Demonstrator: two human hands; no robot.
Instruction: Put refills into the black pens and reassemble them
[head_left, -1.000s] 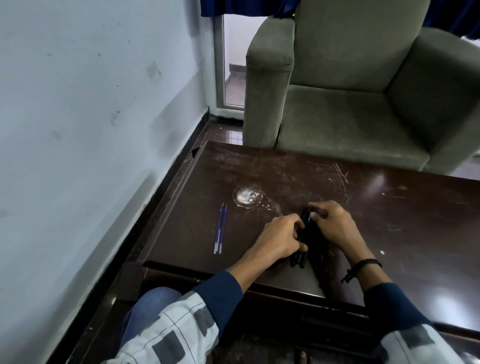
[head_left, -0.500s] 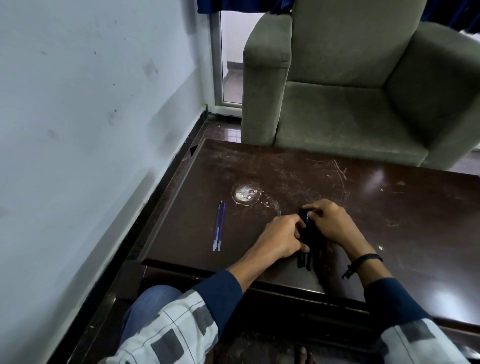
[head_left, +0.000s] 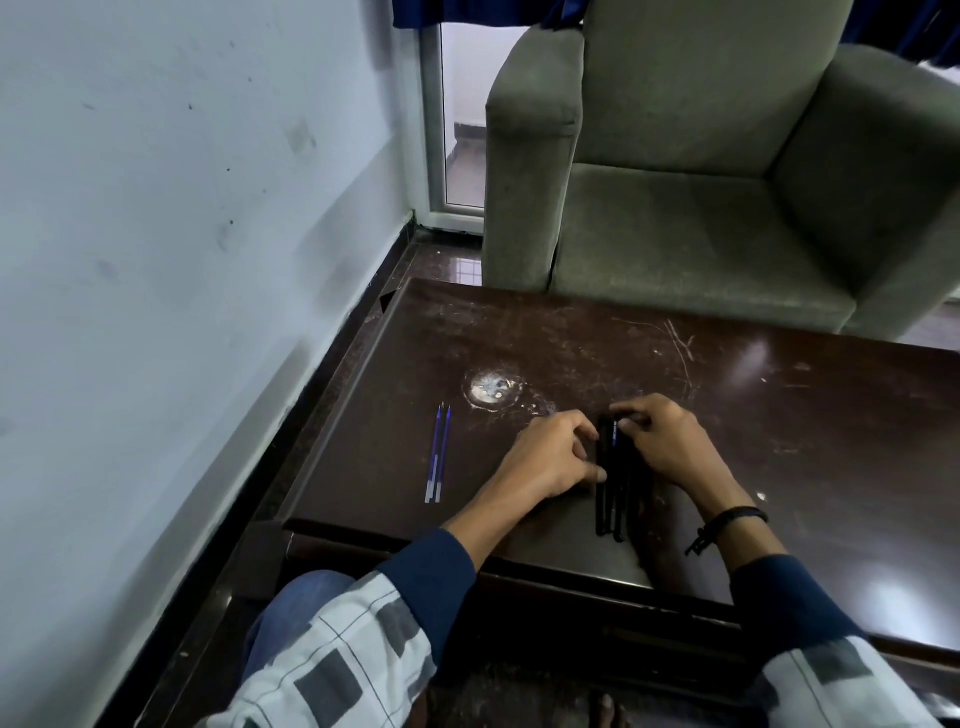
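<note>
Fingers (head_left: 574, 423) of the left hand (head_left: 545, 462) and right hand (head_left: 670, 447) pinch slim glossy black plastic pens (head_left: 609, 512) on the scratched dark table (head_left: 779, 415), thin blue refills (head_left: 438, 457) to their left.

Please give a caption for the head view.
Left hand and right hand hold black pens on a table; two refills lie apart.

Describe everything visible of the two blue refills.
The two blue refills are thin tubes, blue for most of their length, pale at the near end, pointed tips away from the person. They lie flat, side by side, on the brown table, left of the left hand; no hand touches them.
</note>
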